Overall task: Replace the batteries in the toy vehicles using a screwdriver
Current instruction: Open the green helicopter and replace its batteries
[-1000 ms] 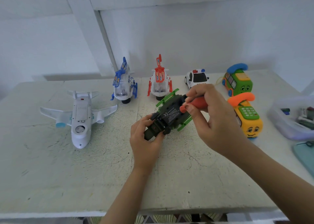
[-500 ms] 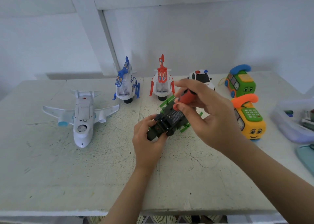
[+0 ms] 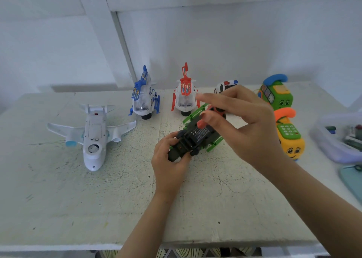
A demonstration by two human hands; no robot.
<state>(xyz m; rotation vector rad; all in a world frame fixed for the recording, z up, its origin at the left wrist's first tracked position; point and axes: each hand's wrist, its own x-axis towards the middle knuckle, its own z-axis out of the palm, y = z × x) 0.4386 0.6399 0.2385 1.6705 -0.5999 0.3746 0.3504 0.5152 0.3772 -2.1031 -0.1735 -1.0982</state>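
The fingertips (image 3: 215, 120) of our right hand (image 3: 252, 126) pinch the red handle of the screwdriver (image 3: 212, 110), with the forefinger lifted free above it. We judge this light hold suits twirling the tool rather than bearing down on it. Its tip is hidden behind the thumb, so we cannot tell whether it sits in a screw.

The fingers of our left hand (image 3: 168, 163) are curled round the seven o'clock end of the toy vehicle (image 3: 198, 138), clamping it. This probably keeps it from spinning under the driver.

The vehicle lies belly-up, just past the centre of the table (image 3: 98, 199), with its length running from seven to one o'clock. That exposes the dark underside: a black panel with small white print, likely the battery cover, and bright green rails along both flanks.

From the vehicle, a white plane (image 3: 94, 136) rests at nine o'clock, also belly-up. Two helicopters (image 3: 185, 97) stand at eleven and twelve. Toy phones (image 3: 290, 138) sit at two and three.
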